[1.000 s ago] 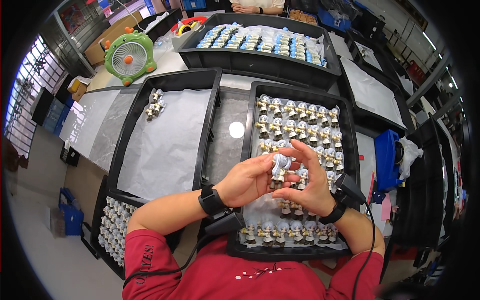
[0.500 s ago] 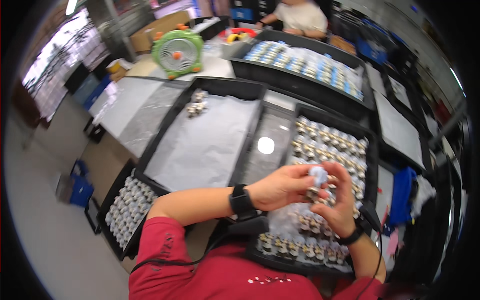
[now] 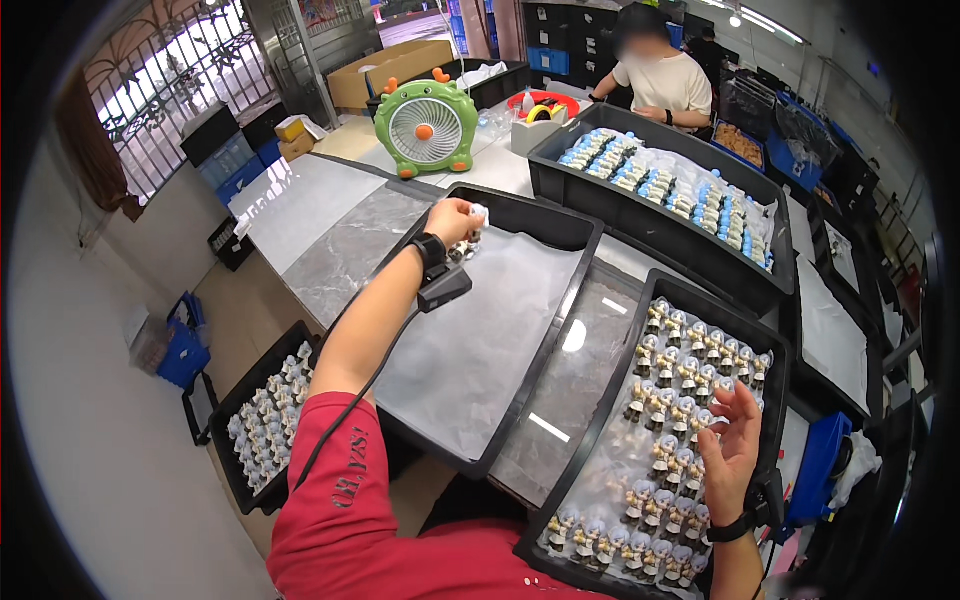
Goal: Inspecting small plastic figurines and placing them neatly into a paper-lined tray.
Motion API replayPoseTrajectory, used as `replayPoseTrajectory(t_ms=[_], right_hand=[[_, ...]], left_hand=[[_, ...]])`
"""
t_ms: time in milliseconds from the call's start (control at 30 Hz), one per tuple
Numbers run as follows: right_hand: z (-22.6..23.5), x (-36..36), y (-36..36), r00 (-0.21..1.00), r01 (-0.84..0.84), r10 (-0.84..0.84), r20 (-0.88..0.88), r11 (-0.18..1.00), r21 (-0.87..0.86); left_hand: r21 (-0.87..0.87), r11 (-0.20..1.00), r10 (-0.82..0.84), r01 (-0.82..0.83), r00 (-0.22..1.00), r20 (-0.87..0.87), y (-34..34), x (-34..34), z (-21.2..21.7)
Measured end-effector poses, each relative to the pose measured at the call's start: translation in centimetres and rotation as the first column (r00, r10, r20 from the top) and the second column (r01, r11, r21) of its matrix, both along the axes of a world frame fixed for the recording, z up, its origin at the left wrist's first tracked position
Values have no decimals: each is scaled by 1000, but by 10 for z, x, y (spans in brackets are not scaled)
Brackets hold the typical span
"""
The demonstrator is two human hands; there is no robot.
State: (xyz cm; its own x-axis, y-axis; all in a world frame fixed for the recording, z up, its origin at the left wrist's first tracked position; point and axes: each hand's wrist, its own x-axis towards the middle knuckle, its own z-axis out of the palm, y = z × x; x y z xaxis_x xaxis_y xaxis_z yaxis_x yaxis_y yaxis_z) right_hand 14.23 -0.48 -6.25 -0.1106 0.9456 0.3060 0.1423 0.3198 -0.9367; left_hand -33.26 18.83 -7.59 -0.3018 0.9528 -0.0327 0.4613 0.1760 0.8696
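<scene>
My left hand (image 3: 452,222) reaches to the far end of a black tray (image 3: 573,292) lined with white sheet. Its fingers are closed on a small pale-haired figurine (image 3: 481,214), partly hidden by them. A few similar figurines (image 3: 462,250) stand just below that hand, half covered by it and the wrist. On the right, my right hand (image 3: 733,445) hovers over a second black tray (image 3: 598,437) with rows of standing figurines (image 3: 660,455). Its fingers are apart and curved, with nothing seen between them.
A third black tray of figurines (image 3: 268,425) sits lower left. Behind, a deep black bin (image 3: 640,203) holds blue-and-white pieces. A green fan (image 3: 425,130) stands at the back. A co-worker (image 3: 670,80) sits across the table. A cable runs along my left arm.
My hands have parted. The left has carried a figurine from above the right tray to the far end of the left tray; the right stays over the right tray, fingers apart.
</scene>
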Motion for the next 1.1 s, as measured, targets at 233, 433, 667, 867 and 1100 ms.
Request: replayPoseTrajectory(t_ms=[233,433,667,867,1100], right_hand=[[-6,3,8,999,34,-32,38,999,-40],[-5,2,7,999,25,-23,27,998,-64],[-6,4,6,999,26,-23,35,997,-78],[-4,1,7,999,2,2,51,997,-74],[-6,0,6,999,4,0,42,996,-90]], left_hand=[[78,987,161,-142,803,-573,20,11,-56],[18,996,75,-85,733,-676,21,1,-78],[-32,999,3,-33,740,-673,13,-1,-66],[-83,995,-23,-51,704,-710,11,-11,-63],[-121,987,2,-109,751,-661,6,-6,-56]])
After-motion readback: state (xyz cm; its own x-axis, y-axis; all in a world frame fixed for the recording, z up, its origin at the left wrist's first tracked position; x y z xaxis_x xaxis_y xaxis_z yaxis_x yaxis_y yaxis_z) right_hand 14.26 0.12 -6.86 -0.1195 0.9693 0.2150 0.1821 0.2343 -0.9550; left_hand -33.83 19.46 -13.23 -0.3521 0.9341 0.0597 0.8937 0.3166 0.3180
